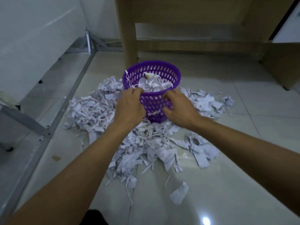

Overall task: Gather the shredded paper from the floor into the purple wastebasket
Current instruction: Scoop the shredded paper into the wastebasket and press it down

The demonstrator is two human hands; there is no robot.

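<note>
The purple wastebasket stands upright on the tiled floor, partly filled with white paper shreds. Shredded paper lies in a wide heap around it, thickest to its left and in front. My left hand is at the basket's near left side, its fingers curled over the rim. On the near right side, my right hand has curled fingers and thumb against the perforated wall. I see no shreds in either hand.
A wooden desk leg rises just behind the basket. A grey metal frame runs along the floor on the left. A wooden cabinet stands at the right. A loose scrap lies apart, near me.
</note>
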